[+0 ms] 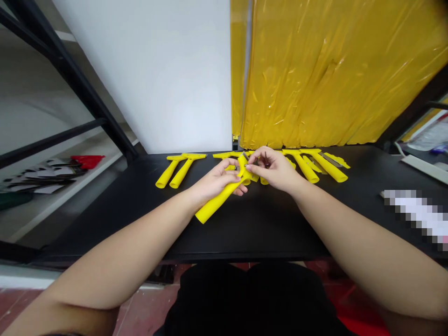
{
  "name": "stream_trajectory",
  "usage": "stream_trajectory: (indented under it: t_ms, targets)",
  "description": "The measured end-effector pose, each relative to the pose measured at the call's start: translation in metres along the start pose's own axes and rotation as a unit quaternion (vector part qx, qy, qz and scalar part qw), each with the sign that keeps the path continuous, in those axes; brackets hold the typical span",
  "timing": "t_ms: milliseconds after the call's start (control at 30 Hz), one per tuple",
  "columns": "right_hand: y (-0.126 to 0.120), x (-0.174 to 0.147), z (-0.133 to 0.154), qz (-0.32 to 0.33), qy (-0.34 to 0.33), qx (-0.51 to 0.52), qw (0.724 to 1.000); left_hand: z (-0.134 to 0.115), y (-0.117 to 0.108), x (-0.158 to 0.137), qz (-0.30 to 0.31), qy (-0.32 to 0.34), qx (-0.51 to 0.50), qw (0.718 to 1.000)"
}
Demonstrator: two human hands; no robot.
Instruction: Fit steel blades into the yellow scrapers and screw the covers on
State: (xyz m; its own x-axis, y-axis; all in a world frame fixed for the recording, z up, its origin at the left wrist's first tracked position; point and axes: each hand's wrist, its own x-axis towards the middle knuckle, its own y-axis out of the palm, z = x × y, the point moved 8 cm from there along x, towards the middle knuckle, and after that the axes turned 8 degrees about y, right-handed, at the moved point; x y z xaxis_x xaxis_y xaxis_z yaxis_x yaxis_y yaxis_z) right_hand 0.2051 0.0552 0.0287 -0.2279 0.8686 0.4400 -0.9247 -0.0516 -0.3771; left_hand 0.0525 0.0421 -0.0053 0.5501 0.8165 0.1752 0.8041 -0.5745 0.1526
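Observation:
My left hand [220, 178] is closed around a yellow plastic scraper handle [217, 200], which is tilted with its round open end down to the left. Its head end points up between my two hands, where a small greyish edge shows. My right hand [275, 169] pinches at that head with thumb and forefinger. Whatever sits between those fingertips is too small to make out, and a thin dark piece shows by the curled fingers. Behind my hands lie more yellow scraper handles [182, 172], partly hidden by them.
Several yellow handles and flat yellow pieces [336, 160] lie along the back of the black table [140, 214]. A white panel [157, 70] and a yellow plastic-wrapped stack [322, 74] stand behind. At left, a shelf holds dark and white flat pieces [45, 176] and a red item [87, 161].

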Motion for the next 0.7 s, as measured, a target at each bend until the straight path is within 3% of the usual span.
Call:
stream_trajectory:
  t_ms: [267,467,700]
  targets:
    - [-0.004,-0.005,0.017,-0.028,-0.031,-0.057,0.997,-0.002,0.006,-0.005,-0.029,0.049,0.025,0.998]
    - [-0.001,-0.003,0.006,-0.029,0.008,-0.028,0.999,-0.003,0.003,-0.003,-0.054,0.086,0.072,0.992]
    - [-0.001,-0.006,0.019,-0.037,-0.028,-0.061,0.997,-0.009,0.003,-0.005,-0.068,0.121,0.100,0.985]
